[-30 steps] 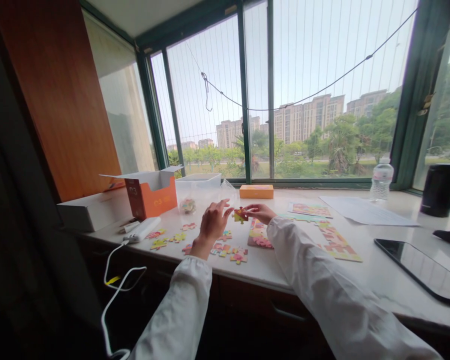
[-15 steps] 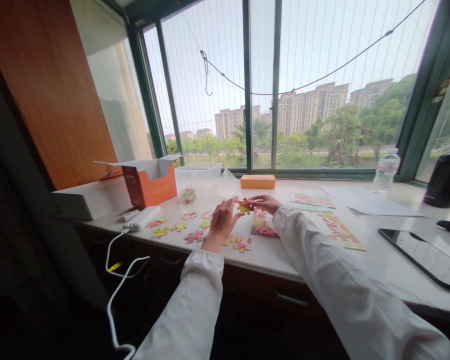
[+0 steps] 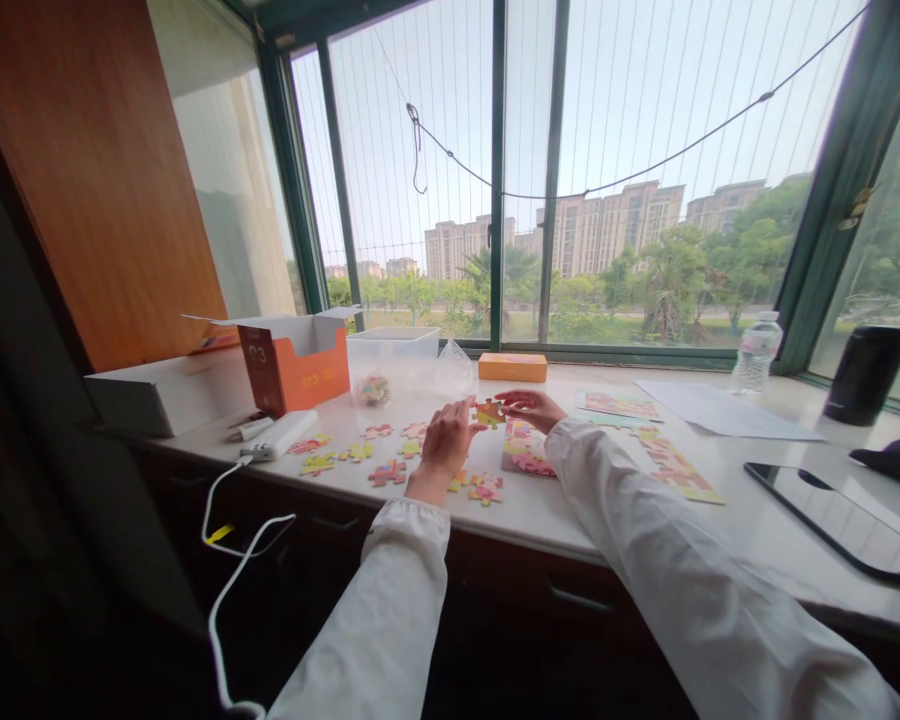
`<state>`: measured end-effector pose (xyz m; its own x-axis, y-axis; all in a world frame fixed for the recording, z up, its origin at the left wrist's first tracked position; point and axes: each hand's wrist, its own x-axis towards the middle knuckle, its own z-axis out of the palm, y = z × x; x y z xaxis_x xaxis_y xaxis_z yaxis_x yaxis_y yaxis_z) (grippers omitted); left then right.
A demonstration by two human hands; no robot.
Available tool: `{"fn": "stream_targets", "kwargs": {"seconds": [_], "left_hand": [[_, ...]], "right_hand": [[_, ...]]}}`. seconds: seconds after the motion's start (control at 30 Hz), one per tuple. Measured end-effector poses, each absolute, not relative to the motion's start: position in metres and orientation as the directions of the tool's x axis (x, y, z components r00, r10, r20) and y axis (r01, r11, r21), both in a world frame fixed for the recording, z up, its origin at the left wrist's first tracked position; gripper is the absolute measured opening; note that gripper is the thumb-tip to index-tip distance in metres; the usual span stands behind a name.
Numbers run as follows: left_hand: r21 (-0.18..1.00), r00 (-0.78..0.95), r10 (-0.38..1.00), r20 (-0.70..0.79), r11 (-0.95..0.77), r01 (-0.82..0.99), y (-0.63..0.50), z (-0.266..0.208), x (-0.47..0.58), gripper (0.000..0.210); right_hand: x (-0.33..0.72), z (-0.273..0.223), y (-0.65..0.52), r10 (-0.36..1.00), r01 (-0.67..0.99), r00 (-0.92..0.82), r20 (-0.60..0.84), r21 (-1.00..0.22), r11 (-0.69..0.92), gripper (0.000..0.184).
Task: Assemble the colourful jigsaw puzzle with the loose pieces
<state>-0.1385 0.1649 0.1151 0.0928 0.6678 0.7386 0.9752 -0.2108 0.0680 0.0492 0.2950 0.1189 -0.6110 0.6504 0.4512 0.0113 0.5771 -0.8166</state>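
Both my hands meet over the white windowsill counter [image 3: 615,515]. My left hand [image 3: 444,444] and my right hand [image 3: 529,407] pinch a colourful puzzle piece [image 3: 487,412] between them, just above the surface. Under my right wrist lies a partly built pink and yellow puzzle block [image 3: 526,455]. Several loose pieces [image 3: 360,455] are scattered to the left of my left hand, and two more pieces [image 3: 484,488] lie near its wrist.
An open orange box [image 3: 294,370], a white box [image 3: 161,395], a clear tub [image 3: 394,355] and a flat orange box [image 3: 512,367] line the back. A power bank [image 3: 281,435] with cable sits left. Puzzle sheets [image 3: 675,468], papers, a water bottle [image 3: 754,355], a black cylinder [image 3: 866,373] and a tablet [image 3: 844,525] lie right.
My left hand closed in on the piece that my right hand held up, and both now grip it. The view shifted slightly.
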Motion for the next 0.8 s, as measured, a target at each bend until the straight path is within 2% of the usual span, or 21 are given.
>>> {"fn": "stream_targets", "kwargs": {"seconds": [0.43, 0.53, 0.67, 0.8], "left_hand": [[0.022, 0.129, 0.658, 0.742, -0.216, 0.976, 0.167, 0.111, -0.139, 0.056], [0.024, 0.12, 0.663, 0.739, -0.204, 0.979, 0.167, 0.111, -0.139, 0.056], [0.03, 0.107, 0.661, 0.743, -0.192, 0.981, 0.166, 0.112, -0.139, 0.053], [0.03, 0.096, 0.661, 0.744, -0.177, 0.984, 0.167, 0.112, -0.14, 0.052]], "right_hand": [[0.05, 0.111, 0.305, 0.6, 0.116, -0.588, 0.543, -0.677, 0.726, 0.052], [0.052, 0.114, 0.3, 0.564, 0.217, -0.573, 0.595, -0.553, 0.804, 0.043], [0.052, 0.12, 0.29, 0.462, 0.336, -0.579, 0.672, -0.32, 0.886, 0.032], [0.051, 0.125, 0.283, 0.423, 0.409, -0.575, 0.7, -0.202, 0.89, 0.027]]}}
